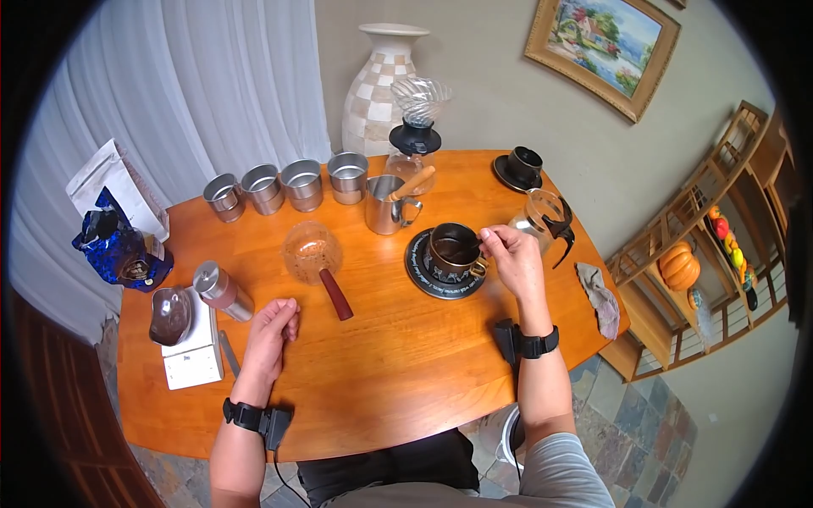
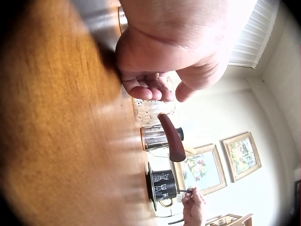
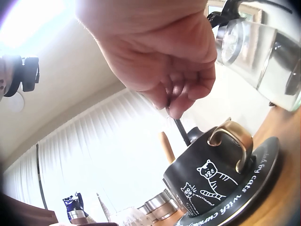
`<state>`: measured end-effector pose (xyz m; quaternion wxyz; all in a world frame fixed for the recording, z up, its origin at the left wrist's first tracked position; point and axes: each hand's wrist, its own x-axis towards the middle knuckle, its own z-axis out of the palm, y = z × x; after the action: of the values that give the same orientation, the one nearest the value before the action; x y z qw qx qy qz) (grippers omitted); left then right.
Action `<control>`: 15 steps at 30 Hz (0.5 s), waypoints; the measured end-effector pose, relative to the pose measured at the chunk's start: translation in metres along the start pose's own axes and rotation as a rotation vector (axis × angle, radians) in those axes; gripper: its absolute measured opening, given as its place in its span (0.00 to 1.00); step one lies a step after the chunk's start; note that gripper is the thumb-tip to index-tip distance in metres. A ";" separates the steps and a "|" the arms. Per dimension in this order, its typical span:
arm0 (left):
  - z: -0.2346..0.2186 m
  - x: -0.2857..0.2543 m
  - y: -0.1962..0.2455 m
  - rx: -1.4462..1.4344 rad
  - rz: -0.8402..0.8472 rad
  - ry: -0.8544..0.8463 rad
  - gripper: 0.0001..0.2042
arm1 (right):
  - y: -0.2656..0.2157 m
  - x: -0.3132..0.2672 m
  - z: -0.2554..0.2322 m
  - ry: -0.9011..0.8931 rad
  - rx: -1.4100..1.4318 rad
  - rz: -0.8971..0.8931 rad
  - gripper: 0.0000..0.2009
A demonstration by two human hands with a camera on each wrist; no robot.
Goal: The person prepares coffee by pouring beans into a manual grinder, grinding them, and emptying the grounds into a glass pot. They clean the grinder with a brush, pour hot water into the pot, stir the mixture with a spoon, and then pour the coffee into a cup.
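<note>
My right hand (image 1: 515, 261) pinches the thin dark handle of a utensil (image 3: 181, 132) between thumb and fingers; its lower end is hidden inside the black cup (image 1: 454, 251). That cup, with a gold handle and white cat drawings, stands on a black saucer (image 1: 421, 278) with white lettering. In the right wrist view the fingers are just above the rim of the cup (image 3: 202, 169). My left hand (image 1: 273, 337) rests at the table with fingers loosely curled and nothing in them. Near it lies a glass piece (image 1: 312, 251) with a dark red handle (image 1: 335, 294).
Several metal cups (image 1: 302, 184) line the back left, beside a steel pitcher (image 1: 385, 206) and glass dripper (image 1: 415, 140). A carafe (image 1: 535, 218), cloth (image 1: 599, 300) and second black cup (image 1: 524, 164) are right; grinder (image 1: 222, 290), scale (image 1: 193, 351) and bags (image 1: 125, 245) are left.
</note>
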<state>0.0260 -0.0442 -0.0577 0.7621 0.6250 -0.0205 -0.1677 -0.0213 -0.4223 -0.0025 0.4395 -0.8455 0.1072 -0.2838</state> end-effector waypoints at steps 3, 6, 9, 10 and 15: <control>0.001 -0.001 0.000 0.002 -0.002 0.005 0.10 | 0.003 -0.001 0.003 -0.070 0.133 -0.014 0.12; 0.000 0.000 0.001 0.000 -0.005 -0.009 0.09 | 0.001 -0.001 0.003 -0.048 0.031 -0.058 0.12; -0.001 0.000 0.000 -0.008 -0.005 -0.006 0.09 | 0.000 -0.001 -0.001 -0.002 -0.091 -0.106 0.12; -0.001 0.000 0.000 -0.009 -0.004 -0.004 0.09 | -0.003 -0.001 -0.002 0.016 -0.125 -0.102 0.12; 0.000 -0.001 0.001 -0.012 -0.001 -0.010 0.10 | -0.013 -0.003 -0.003 0.029 -0.121 -0.039 0.12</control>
<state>0.0253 -0.0438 -0.0564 0.7657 0.6195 -0.0228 -0.1714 -0.0263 -0.4153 0.0080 0.3803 -0.8682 0.1142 -0.2976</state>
